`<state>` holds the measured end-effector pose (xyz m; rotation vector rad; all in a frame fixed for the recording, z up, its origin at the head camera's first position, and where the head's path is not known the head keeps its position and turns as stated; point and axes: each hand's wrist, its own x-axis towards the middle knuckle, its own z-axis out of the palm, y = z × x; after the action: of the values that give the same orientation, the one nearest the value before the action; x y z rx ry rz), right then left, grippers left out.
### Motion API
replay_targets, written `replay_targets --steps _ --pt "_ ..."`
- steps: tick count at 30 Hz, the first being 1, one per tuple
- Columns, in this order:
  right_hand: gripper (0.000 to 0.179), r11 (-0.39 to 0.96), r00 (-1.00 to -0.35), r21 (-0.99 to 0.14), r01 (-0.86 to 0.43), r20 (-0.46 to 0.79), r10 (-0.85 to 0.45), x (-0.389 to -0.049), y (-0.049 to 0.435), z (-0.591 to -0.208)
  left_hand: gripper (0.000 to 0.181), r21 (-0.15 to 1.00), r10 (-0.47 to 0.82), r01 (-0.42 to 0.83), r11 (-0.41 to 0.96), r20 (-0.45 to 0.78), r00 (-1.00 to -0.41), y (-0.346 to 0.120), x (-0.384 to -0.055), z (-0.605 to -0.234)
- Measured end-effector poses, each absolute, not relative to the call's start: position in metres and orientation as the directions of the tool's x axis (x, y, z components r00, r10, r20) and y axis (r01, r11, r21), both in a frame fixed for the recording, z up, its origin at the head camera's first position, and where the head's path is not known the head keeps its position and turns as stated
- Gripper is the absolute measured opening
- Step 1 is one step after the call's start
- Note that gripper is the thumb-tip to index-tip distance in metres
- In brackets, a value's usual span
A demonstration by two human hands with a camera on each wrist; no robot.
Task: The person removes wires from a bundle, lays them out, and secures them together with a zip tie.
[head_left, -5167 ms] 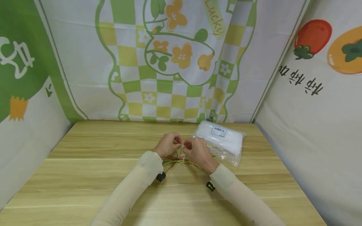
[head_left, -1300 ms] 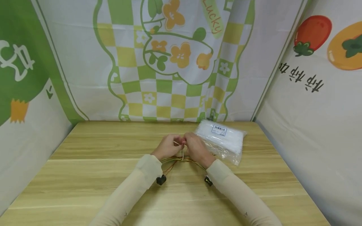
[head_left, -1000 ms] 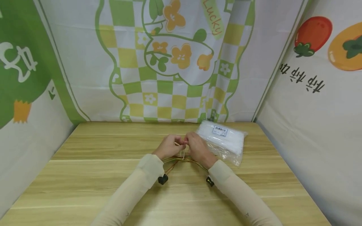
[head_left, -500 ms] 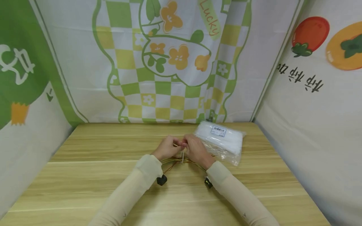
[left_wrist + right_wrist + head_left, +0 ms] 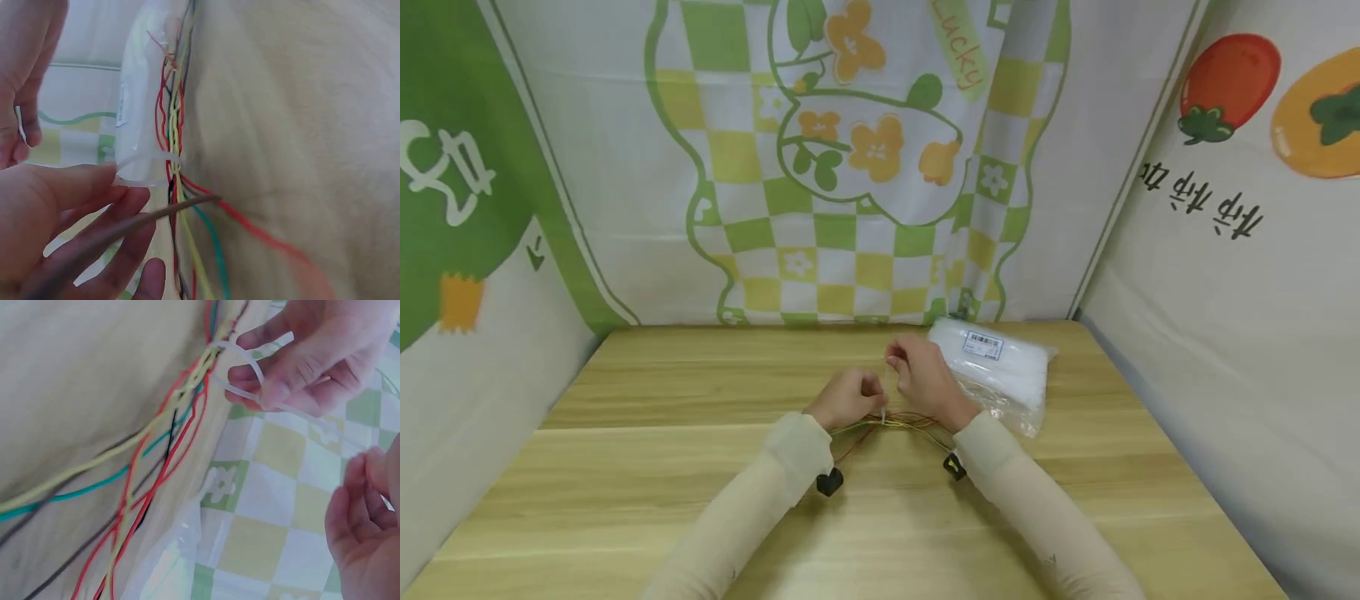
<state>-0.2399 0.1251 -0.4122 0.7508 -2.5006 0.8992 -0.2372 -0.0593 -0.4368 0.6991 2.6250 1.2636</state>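
A white cable tie (image 5: 252,361) loops around a bundle of red, yellow, green and dark wires (image 5: 164,464). My left hand (image 5: 847,398) pinches the tie where the loop closes, between thumb and fingertips, just beyond the bundle. The tie's tail runs from there to my right hand (image 5: 923,379), whose thumb and finger pinch its far end in the right wrist view. In the left wrist view the loop stands wide of the wires (image 5: 175,125) on the side of my left fingers. Two black connectors, left (image 5: 830,482) and right (image 5: 953,467), lie near my cuffs.
A clear plastic bag (image 5: 1026,379) of white strips with a barcode label lies behind my right hand. The wooden table (image 5: 662,492) runs back to a printed cloth (image 5: 760,233), with more cloth at both sides.
My hands were together above the wires; now the right has moved up and away with the tie's tail. The left has dropped slightly toward the bundle, and the loop in the head view looks shorter.
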Motion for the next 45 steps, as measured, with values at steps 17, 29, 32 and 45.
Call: replay_targets --steps 17,29,32,45 --pt "0.018 0.638 -0.784 -0.467 -0.612 0.466 -0.411 -0.237 0.124 -0.429 0.015 0.797 0.457 0.351 0.491 0.108 -0.883 -0.059 -0.234 -0.431" --pt "0.015 0.523 -0.564 -0.349 -0.777 0.754 -0.336 -0.241 0.124 -0.398 0.022 0.659 0.468 0.394 0.641 0.072 -0.881 -0.050 -0.229 -0.435" --pt "0.016 0.516 -0.555 -0.351 -0.782 0.768 -0.319 -0.241 0.125 -0.399 0.022 0.662 0.463 0.381 0.646 0.057 -0.885 -0.048 -0.224 -0.431" --pt "0.005 0.472 -0.632 -0.440 -0.764 0.657 -0.410 -0.240 0.123 -0.409 0.003 0.608 0.676 0.497 0.618 -0.089 -0.731 -0.071 -0.227 -0.434"
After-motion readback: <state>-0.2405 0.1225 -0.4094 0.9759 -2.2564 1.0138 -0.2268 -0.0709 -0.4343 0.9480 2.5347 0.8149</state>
